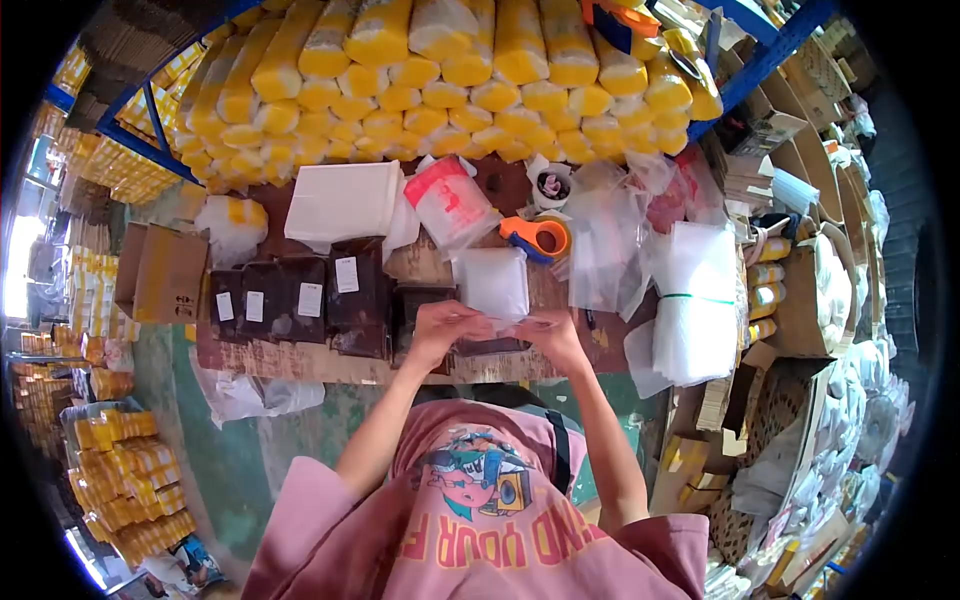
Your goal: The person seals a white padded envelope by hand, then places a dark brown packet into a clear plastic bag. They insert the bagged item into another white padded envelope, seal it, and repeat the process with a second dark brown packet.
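My left hand point(442, 330) and my right hand point(553, 340) are closed in a pinch at the near edge of a white, translucent plastic bag point(492, 282). Flat and square, the bag is at the table's near side, between the two hands; its contents cannot be made out. Partly hidden under it and by my left hand is a dark brown package point(425, 302). Just beyond the bag lies an orange and blue tape dispenser point(537, 238). A clear bag with pink-red print point(452, 200) rests behind, a little to the left.
Dark brown packages with white labels point(355, 300) line the table's left side, beside an open cardboard box point(165, 272). A white stack point(342, 203) lies behind them. Clear bags tied with a green band point(692, 318) are at right. Yellow-wrapped rolls point(440, 95) fill the back.
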Demonstrator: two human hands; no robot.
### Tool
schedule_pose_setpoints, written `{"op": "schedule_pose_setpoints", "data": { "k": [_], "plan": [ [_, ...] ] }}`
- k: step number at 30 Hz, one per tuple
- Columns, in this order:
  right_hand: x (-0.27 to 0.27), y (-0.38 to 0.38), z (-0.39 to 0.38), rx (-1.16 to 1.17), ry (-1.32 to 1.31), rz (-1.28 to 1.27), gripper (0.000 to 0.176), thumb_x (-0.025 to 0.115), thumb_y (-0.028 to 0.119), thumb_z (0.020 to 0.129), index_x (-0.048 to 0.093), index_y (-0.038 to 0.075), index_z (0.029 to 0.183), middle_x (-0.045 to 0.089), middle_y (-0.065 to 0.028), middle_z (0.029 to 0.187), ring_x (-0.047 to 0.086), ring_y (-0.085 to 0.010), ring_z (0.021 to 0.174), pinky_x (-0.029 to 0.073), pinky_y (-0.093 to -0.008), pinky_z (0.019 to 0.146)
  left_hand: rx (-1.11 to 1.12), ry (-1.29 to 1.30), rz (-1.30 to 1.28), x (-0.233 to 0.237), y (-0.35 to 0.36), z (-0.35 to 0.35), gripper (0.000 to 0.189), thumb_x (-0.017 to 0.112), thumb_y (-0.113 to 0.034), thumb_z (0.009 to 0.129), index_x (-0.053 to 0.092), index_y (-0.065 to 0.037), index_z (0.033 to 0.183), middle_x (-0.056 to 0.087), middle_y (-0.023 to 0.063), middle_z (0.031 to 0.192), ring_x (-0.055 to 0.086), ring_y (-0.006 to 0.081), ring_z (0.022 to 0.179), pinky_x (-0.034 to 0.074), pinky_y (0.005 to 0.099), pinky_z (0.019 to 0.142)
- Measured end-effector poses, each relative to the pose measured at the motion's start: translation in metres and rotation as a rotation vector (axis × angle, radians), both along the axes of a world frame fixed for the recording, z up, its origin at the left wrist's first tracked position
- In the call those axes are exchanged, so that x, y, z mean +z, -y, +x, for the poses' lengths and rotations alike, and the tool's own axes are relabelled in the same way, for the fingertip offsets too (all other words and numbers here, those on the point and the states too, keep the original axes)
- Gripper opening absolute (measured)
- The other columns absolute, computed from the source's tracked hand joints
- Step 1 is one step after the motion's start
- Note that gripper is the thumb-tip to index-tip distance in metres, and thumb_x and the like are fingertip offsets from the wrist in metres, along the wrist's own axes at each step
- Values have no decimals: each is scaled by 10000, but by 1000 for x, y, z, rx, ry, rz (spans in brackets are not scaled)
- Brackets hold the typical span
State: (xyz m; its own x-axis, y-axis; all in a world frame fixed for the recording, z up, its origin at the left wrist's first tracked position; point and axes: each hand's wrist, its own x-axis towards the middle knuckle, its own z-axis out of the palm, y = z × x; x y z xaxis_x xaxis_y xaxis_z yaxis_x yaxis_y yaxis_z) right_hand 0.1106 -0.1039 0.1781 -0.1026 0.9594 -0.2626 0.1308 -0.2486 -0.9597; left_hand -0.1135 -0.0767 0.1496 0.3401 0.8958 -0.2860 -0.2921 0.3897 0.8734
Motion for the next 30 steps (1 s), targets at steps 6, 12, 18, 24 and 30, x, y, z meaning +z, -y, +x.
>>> {"op": "schedule_pose_setpoints", "data": {
  "k": [6,12,18,24,30],
  "plan": [
    [-66,8,13,46,46,-180,182,776,148,791,735,-26,820,658,-17,702,541,-65,686,445,-266,625,-65,44,-45,-52,11,0,145,645,-32,904,655,80,995,695,168,967,694,239,896,600,382,822],
    [-68,7,10,-11,-81,-182,241,726,195,839,743,-43,880,710,-35,800,596,-89,770,487,-263,749,-97,-66,-10,-49,13,-6,190,663,-59,897,659,55,1049,701,127,1001,686,197,918,570,338,873],
    [-84,4,9,12,-154,-251,304,697,168,860,706,-62,1059,724,-74,968,626,-128,928,470,-288,903,-374,-453,113,-50,15,-36,273,692,-205,904,718,-8,1091,713,54,1090,618,84,984,488,265,870],
    [-63,27,3,146,-289,-80,393,777,161,787,691,-51,1107,705,-51,1097,619,-123,974,480,-281,889,-245,-436,221,-66,35,-37,261,610,-210,961,722,-3,1076,717,59,1083,618,103,1005,474,267,908],
    [-79,55,7,-27,-113,-104,241,718,94,835,729,-7,1054,714,-4,919,577,-55,808,466,-217,723,-12,-346,205,-64,47,-37,245,596,-167,968,713,11,1089,729,57,1027,643,102,954,489,248,860]
  ]
}}
